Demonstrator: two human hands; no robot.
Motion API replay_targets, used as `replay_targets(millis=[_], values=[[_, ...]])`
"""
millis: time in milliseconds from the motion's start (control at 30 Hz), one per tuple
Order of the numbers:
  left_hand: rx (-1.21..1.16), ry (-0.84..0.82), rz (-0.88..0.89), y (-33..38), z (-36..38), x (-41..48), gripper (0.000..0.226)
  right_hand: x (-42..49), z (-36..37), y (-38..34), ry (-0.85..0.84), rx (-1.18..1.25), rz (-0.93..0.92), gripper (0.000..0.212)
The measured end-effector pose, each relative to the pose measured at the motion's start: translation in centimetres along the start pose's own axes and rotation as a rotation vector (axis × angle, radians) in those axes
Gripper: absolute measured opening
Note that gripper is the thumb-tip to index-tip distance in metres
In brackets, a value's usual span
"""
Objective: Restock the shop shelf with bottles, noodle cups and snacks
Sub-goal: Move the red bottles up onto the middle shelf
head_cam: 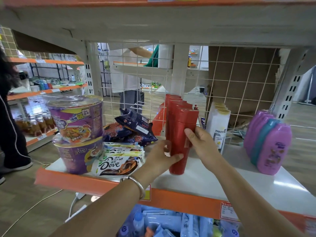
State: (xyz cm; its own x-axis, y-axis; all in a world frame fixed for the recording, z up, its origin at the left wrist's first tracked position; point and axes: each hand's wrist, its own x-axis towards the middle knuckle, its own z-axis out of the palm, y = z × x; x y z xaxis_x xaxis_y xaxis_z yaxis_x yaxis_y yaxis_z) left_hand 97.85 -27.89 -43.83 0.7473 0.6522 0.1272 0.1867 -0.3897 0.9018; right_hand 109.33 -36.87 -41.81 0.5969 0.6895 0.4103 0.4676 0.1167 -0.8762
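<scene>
- Both forearms reach forward over the orange shelf edge (179,200) toward the front red bottle (179,144), the landmark for everything else.
- Left hand (159,159), with a bangle at its wrist, curls round the lower left side of that bottle, thumb across the front.
- Right hand (201,144) closes on its upper right side, fingers pressing the body; both hands are wrapped on it.
- Standing upright with its long axis vertical, the bottle has its base on the shelf; it heads a row of red bottles (174,103) running straight back.
- Left of it: chocolate bars (118,164), snack packets (135,127), stacked noodle cups (77,130).
- Right of it: white shampoo bottles (218,124), then purple bottles (271,144).
- Likely next move: nudge it squarely back against the row.
</scene>
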Motion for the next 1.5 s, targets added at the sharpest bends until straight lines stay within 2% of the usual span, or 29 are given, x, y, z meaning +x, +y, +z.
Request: replay_targets(millis=[67,167,267,400,533,667,733,833,900,967,1033,1233,1367,1500], values=[[-0.010,-0.003,0.058,-0.3,0.7,0.3,0.040,0.2,0.2,0.0,-0.038,0.028,-0.013,0.012],[-0.054,0.030,0.115,-1.0,1.2,0.8,0.036,0.0,0.2,0.2,-0.113,0.045,-0.004,0.023],[-0.053,0.036,0.171,-1.4,1.3,1.0,0.036,-0.4,-0.2,0.9,-0.167,-0.073,0.003,0.040],[-0.080,0.077,0.203,-1.7,2.2,1.4,0.033,-0.2,-0.1,1.5,-0.088,-0.049,0.000,0.051],[-0.087,0.161,0.196,-2.5,3.2,2.0,0.034,0.1,0.3,1.7,-0.034,-0.018,0.003,0.048],[-0.057,0.237,0.201,-2.8,3.3,2.3,0.037,0.7,0.5,2.3,0.069,-0.160,-0.042,0.051],[-0.045,0.247,0.207,-2.9,3.2,2.3,0.040,0.8,0.8,2.7,0.106,-0.181,-0.029,0.065],[-0.010,0.258,0.203,-3.3,3.1,2.6,0.045,1.2,0.8,4.0,0.136,-0.090,0.054,0.104],[0.007,0.254,0.200,-3.5,3.1,2.7,0.048,1.5,0.8,4.5,0.062,-0.079,0.113,0.120],[-0.028,0.232,0.174,-3.7,3.1,2.8,0.061,2.0,1.1,5.0,-0.015,0.002,0.159,0.129],[-0.103,0.198,0.150,-3.9,3.0,2.7,0.070,2.6,1.6,5.5,-0.052,0.077,0.200,0.128],[-0.081,0.123,0.115,-4.5,3.2,3.1,0.062,3.0,3.9,5.7,-0.041,0.179,0.186,0.116],[-0.117,0.111,0.100,-4.6,2.9,3.1,0.057,3.1,4.7,5.9,-0.018,0.186,0.170,0.094],[-0.110,0.123,0.098,-5.0,3.0,3.3,0.061,3.2,4.8,6.5,0.005,0.176,0.170,0.098]])
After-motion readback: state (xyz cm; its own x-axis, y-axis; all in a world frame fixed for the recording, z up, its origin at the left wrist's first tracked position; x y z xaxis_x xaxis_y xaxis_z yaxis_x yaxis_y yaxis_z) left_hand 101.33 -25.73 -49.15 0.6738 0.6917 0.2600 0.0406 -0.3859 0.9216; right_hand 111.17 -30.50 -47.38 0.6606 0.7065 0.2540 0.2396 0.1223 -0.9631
